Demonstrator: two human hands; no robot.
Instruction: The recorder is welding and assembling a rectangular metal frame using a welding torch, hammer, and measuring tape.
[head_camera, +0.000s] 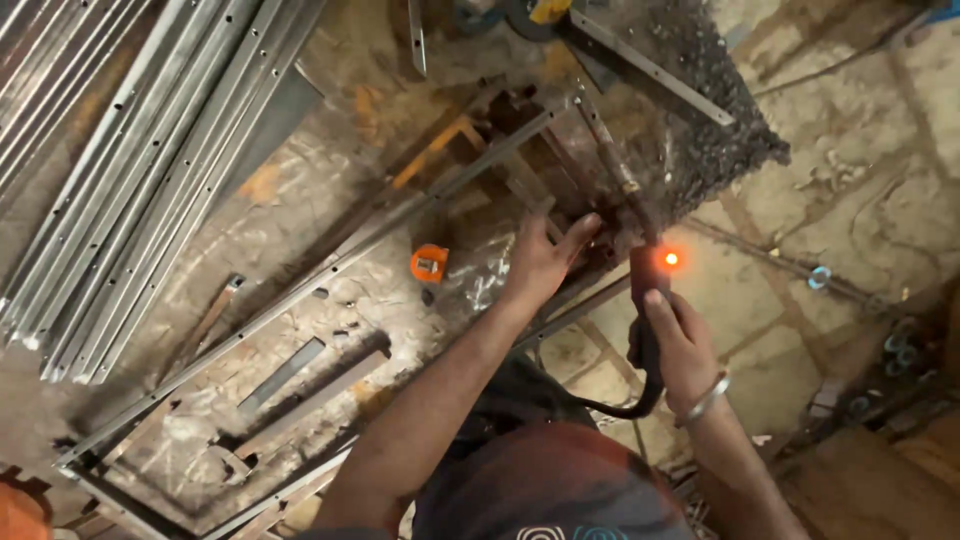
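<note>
Head view shows welding in hand: the right hand (678, 345) is closed around a black electrode holder (648, 300), its rod tip glowing orange (671, 259) just beside a corner of the long metal frame (330, 270). The left hand (545, 262) lies open, pressing down on bars at that joint. Next, I judge, the tip needs steady contact on the seam while the brace holds.
</note>
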